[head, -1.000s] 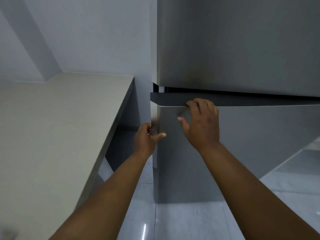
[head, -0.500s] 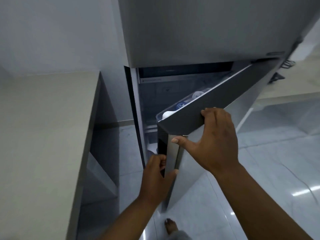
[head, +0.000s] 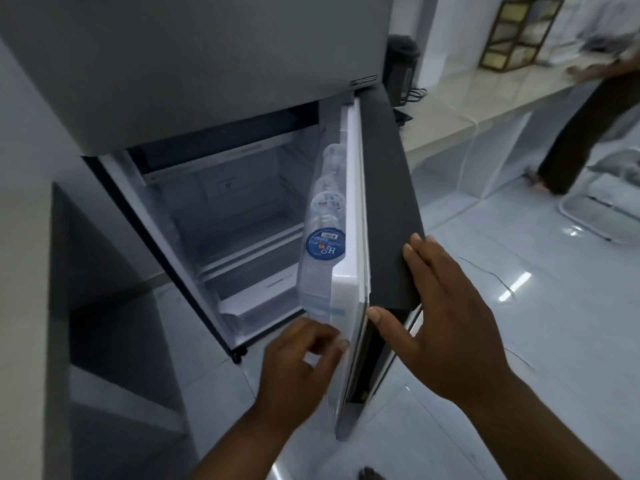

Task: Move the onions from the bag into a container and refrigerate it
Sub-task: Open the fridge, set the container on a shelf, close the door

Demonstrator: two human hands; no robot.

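Observation:
The grey fridge's lower door (head: 384, 202) stands swung open to the right. My left hand (head: 298, 372) curls around the door's white inner edge near the bottom. My right hand (head: 446, 327) lies on the dark outer face, thumb hooked on the door's edge. The lit fridge compartment (head: 235, 216) shows bare shelves and a drawer at the bottom. Water bottles (head: 325, 244) stand in the door rack. No onions, bag or container are in view.
A pale counter (head: 20, 271) with a dark side panel stands close on the left. Behind the door, a long white counter (head: 485, 98) carries a black appliance (head: 401, 67). Another person (head: 588, 109) stands at its far end. My foot (head: 370, 474) is on the glossy tiled floor.
The fridge door went from shut to wide open, swinging right with both hands on it. My view turned right, showing the compartment, the bottles and the room behind.

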